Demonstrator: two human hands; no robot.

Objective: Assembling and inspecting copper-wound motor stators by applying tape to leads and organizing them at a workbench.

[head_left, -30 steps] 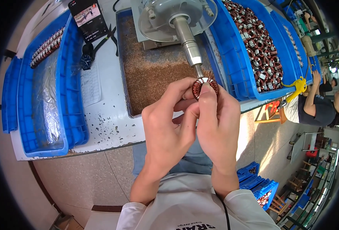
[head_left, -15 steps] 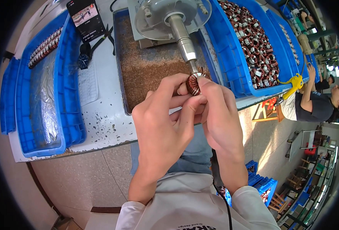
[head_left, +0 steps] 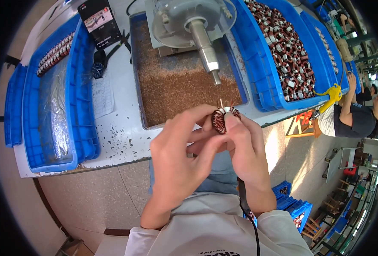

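A ring-shaped copper coil (head_left: 220, 123), wound with dark reddish wire and showing a white patch on top, is pinched between my two hands. Bare wire ends stick up from its far edge. My left hand (head_left: 178, 151) is closed on the coil's left side, its fingertips partly hidden behind the ring. From the right, my right hand (head_left: 249, 149) grips it with the thumb across its face. Beyond the coil, with a gap between, the metal spindle (head_left: 205, 49) of a grey machine (head_left: 165, 21) points down toward me.
Copper-coloured scraps fill a blue-rimmed tray (head_left: 184, 91) under the machine. To the right, a blue bin (head_left: 257, 81) holds many coils; a yellow air gun (head_left: 334, 93) lies beyond. At left are another blue bin (head_left: 80, 106), phone (head_left: 99, 25), pliers (head_left: 123, 40) and watch (head_left: 98, 69). A co-worker (head_left: 355, 115) is far right.
Both hands have drawn the coil back toward me, away from the spindle tip that it was at. The wire ends now show clearly. My view has shifted slightly.
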